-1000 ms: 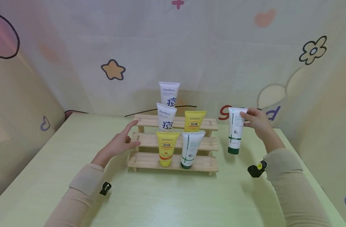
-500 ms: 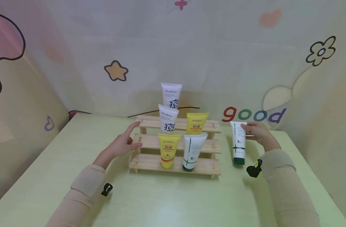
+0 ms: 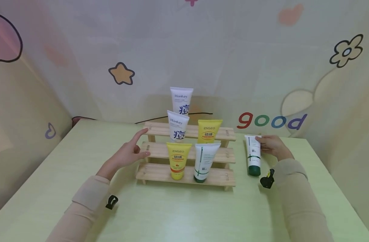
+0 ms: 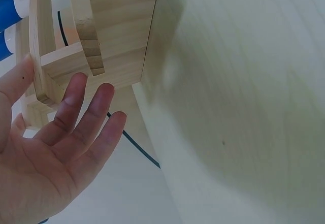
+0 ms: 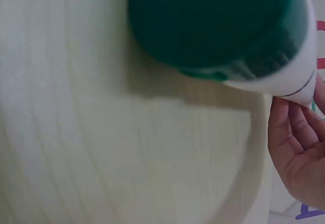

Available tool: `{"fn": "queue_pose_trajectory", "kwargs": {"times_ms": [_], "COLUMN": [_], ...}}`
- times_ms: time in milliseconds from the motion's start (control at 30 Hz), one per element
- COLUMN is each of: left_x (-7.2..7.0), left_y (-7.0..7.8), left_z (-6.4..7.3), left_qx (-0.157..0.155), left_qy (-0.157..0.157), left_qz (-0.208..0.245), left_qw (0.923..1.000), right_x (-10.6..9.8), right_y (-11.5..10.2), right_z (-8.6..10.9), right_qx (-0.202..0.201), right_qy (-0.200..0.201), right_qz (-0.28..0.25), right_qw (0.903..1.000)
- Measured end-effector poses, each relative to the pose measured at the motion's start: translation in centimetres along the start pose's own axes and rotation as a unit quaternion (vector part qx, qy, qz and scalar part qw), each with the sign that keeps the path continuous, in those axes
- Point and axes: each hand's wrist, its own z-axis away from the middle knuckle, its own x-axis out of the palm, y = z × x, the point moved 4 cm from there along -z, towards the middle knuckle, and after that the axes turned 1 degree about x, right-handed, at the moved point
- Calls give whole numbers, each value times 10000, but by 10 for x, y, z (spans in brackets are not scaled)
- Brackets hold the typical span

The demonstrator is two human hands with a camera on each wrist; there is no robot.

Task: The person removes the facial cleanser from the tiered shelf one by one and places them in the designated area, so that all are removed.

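My right hand (image 3: 272, 145) pinches the flat top end of a white squeeze tube (image 3: 253, 151) with a green cap, close over the table to the right of the rack. In the right wrist view that green cap (image 5: 213, 21) fills the upper part, the fingers behind it. My left hand (image 3: 127, 155) is at the left end of a three-step wooden rack (image 3: 160, 173), thumb and index finger touching its edges. In the left wrist view the other fingers (image 4: 94, 115) of that hand stretch out under the steps, holding nothing.
On the rack stand two white Hankey tubes (image 3: 182, 97), a yellow tube (image 3: 209, 129) on the middle step, and on the lowest step another yellow tube (image 3: 177, 161) and a white-green tube (image 3: 206, 161). A printed cloth (image 3: 232, 60) hangs behind the table (image 3: 178, 211).
My right hand has lowered the white-green tube toward the table beside the rack, tilting its top end back. The left hand has stayed at the rack's left end.
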Motion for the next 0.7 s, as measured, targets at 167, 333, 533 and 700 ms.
{"fn": "queue_pose_trajectory", "kwargs": {"times_ms": [167, 333, 533, 700], "left_x": [0, 0, -1, -1], "left_y": [3, 6, 2, 2], "left_z": [-1, -3, -1, 2], "left_qx": [134, 285, 159, 128], "left_qy": [30, 6, -17, -57], "left_qz": [3, -13, -20, 44], "left_qw": [9999, 9996, 9999, 9999], "right_x": [-3, -7, -6, -8], "right_y": [9, 10, 2, -4], "right_z": [2, 11, 24, 35], "right_qx": [-57, -225, -580, -754], "right_qy": [150, 301, 235, 353], "right_qz": [-51, 126, 735, 1030], "right_qw": [9999, 9992, 9953, 9912]}}
